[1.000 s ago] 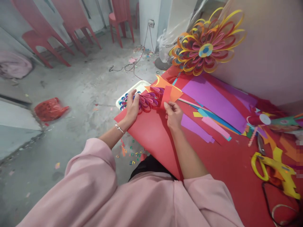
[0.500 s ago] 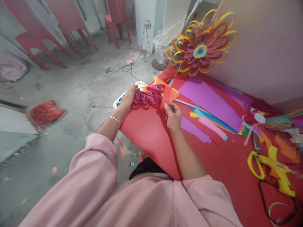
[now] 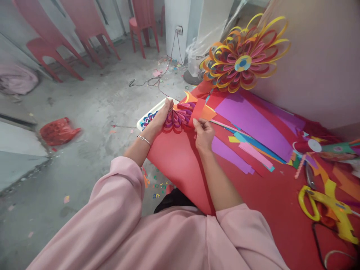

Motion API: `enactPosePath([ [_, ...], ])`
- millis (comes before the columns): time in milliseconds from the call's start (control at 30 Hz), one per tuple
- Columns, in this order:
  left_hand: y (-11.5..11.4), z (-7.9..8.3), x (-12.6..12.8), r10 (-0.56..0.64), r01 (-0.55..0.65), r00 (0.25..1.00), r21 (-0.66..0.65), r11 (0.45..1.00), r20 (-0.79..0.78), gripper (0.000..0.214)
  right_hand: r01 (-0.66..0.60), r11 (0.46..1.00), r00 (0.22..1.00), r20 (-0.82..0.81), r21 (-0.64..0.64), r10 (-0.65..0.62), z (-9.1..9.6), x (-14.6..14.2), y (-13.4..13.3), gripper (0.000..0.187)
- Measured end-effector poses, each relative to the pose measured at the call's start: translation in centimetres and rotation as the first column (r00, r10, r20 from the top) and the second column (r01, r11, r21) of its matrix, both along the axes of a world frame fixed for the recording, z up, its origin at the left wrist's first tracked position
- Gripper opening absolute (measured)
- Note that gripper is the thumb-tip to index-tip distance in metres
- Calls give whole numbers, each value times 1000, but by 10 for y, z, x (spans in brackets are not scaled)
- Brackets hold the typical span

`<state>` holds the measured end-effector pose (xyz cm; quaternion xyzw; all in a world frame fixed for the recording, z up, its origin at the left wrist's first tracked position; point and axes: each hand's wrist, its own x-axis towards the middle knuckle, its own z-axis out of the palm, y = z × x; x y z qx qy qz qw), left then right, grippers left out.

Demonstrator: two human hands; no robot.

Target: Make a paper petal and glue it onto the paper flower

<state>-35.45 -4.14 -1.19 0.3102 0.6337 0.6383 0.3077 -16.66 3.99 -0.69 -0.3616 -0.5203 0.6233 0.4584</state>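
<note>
A half-made paper flower [image 3: 173, 122] of red, pink and purple loops fans out above the red table top [image 3: 180, 153]. My left hand [image 3: 162, 115] is closed around its inner end, so the fingers behind it are hidden. Between thumb and fingertips, my right hand [image 3: 204, 133] pinches the lower end of a red paper strip [image 3: 199, 110]. The strip curves upward beside the flower's right-hand loops. Partly behind my left hand lies a white tray [image 3: 140, 123] with blue and purple paper curls [image 3: 148, 119].
A large looped paper flower [image 3: 243, 63] stands at the back of the table. Purple paper sheets [image 3: 253, 116] and coloured strips spread to my right. Scissors [image 3: 309, 202] and a yellow glue gun [image 3: 341, 213] lie farther right. Red chairs [image 3: 143, 24] stand beyond the floor.
My right hand and the red strip have come slightly closer to my left hand and the flower. The whole view has shifted a little; both grips look the same.
</note>
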Motion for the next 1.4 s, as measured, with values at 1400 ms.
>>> enactPosePath([
  [1400,-15,30,17,180,-177,975,-36,984,130,88,10,972,975,215,234,-62,-3,87,8,37],
])
